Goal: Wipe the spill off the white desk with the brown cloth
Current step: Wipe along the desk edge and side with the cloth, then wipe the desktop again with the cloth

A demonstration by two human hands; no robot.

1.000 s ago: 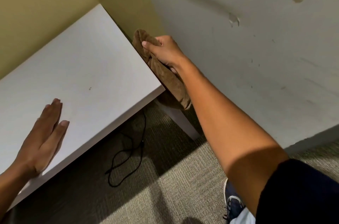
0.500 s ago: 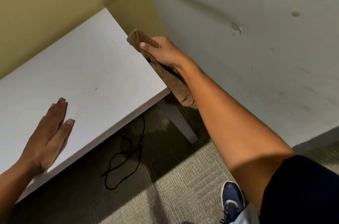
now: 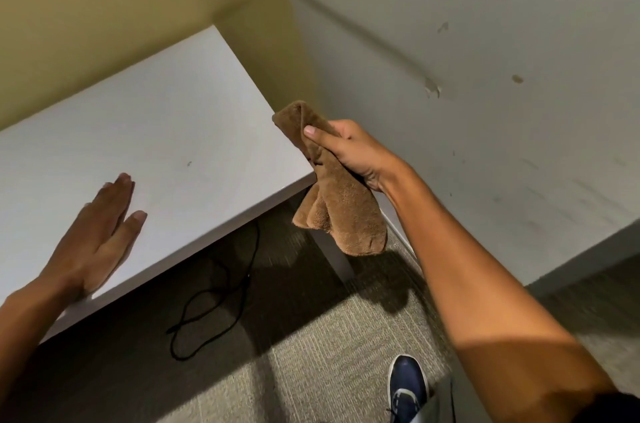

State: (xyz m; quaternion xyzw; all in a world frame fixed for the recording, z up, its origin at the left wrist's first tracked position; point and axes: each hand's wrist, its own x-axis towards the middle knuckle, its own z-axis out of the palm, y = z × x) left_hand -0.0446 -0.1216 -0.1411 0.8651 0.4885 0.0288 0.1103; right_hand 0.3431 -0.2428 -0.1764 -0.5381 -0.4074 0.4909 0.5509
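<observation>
Brown cloth [image 3: 337, 200] hangs down long and floppy from the right hand [image 3: 349, 152], just past the right corner of the white surface [image 3: 166, 131]. The right hand pinches the top of the cloth with thumb and fingers. A tiny dark spot [image 3: 189, 163] sits to the left of it, between both hands and about as near to each. The left hand [image 3: 98, 235] lies flat and spread on the surface. I think the cloth must go left and down onto the top

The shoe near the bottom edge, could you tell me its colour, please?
Navy blue shoe with pale markings, head view.
</observation>
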